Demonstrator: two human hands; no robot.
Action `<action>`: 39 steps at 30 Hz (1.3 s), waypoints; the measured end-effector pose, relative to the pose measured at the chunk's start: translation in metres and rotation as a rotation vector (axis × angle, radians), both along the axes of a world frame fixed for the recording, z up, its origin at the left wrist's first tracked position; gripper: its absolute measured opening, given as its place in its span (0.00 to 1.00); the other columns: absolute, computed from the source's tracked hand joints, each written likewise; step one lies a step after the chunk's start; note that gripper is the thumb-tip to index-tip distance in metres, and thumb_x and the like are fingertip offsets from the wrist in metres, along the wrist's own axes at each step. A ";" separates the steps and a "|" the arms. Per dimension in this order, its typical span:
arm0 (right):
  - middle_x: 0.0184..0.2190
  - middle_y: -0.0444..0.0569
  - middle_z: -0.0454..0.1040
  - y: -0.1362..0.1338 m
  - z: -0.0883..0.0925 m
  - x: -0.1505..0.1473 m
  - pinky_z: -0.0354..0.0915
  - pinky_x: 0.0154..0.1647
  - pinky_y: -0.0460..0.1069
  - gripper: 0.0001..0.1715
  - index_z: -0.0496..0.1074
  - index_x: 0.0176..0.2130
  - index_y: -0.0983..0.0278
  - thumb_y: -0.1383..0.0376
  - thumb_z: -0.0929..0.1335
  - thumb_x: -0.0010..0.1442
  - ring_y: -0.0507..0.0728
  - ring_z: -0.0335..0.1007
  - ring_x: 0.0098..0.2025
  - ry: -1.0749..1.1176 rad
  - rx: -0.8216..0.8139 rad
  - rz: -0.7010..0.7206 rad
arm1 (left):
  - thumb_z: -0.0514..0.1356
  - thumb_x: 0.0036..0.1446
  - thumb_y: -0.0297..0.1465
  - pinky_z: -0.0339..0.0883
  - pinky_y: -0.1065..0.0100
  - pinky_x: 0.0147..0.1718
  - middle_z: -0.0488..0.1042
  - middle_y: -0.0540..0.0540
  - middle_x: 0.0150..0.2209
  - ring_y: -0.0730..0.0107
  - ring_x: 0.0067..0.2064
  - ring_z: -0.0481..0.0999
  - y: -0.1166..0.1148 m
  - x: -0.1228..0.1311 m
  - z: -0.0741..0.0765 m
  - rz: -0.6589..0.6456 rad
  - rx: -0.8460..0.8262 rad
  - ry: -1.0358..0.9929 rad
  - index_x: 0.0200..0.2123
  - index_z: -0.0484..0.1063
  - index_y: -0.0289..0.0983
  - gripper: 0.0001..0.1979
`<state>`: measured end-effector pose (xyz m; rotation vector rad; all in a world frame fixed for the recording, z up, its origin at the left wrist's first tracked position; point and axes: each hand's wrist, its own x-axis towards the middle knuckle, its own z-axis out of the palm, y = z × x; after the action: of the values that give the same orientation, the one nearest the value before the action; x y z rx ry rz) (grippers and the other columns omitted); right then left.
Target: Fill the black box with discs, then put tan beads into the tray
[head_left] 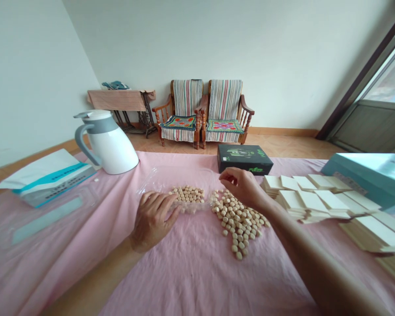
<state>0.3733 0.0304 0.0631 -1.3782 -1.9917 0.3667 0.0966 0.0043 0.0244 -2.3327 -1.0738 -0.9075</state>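
Note:
A heap of small tan round pieces [238, 221] lies on the pink tablecloth [197, 272]. More of the same pieces [187, 193] sit inside a clear plastic bag [171, 180] just left of the heap. My left hand [153, 218] rests on the near edge of that bag, fingers curled and pressing it down. My right hand [242, 185] hovers over the far end of the heap, fingertips pinched together; what they hold is too small to make out.
A white jug [108, 140] stands at the back left beside a white and teal packet [49, 175]. A black box [243, 159] sits behind the heap. Stacks of pale wooden slats [316, 199] and a teal box [365, 173] fill the right. Two striped armchairs [204, 112] stand by the wall.

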 end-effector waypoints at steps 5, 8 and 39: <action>0.32 0.51 0.77 -0.006 -0.008 0.007 0.58 0.33 0.47 0.09 0.74 0.32 0.65 0.72 0.65 0.50 0.57 0.70 0.35 -0.442 -0.145 0.036 | 0.59 0.57 0.31 0.61 0.58 0.43 0.77 0.44 0.35 0.62 0.38 0.74 0.001 0.001 -0.001 0.013 -0.015 0.006 0.41 0.71 0.36 0.09; 0.32 0.52 0.77 -0.006 -0.015 0.004 0.58 0.35 0.47 0.11 0.74 0.33 0.64 0.73 0.64 0.49 0.58 0.71 0.37 -0.522 -0.180 0.058 | 0.59 0.57 0.31 0.62 0.58 0.43 0.77 0.44 0.35 0.62 0.38 0.74 0.000 0.001 -0.001 0.014 -0.016 0.008 0.41 0.71 0.37 0.09; 0.27 0.48 0.74 -0.003 -0.042 -0.021 0.52 0.28 0.46 0.06 0.71 0.26 0.64 0.70 0.64 0.49 0.52 0.65 0.28 -0.404 -0.156 0.050 | 0.59 0.57 0.30 0.61 0.58 0.43 0.77 0.44 0.35 0.62 0.37 0.73 0.000 0.000 -0.003 0.008 -0.007 -0.006 0.42 0.71 0.36 0.09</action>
<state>0.3522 0.0277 0.0216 -1.6013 -2.3693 0.2876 0.0964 0.0044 0.0218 -2.3308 -1.0894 -0.9092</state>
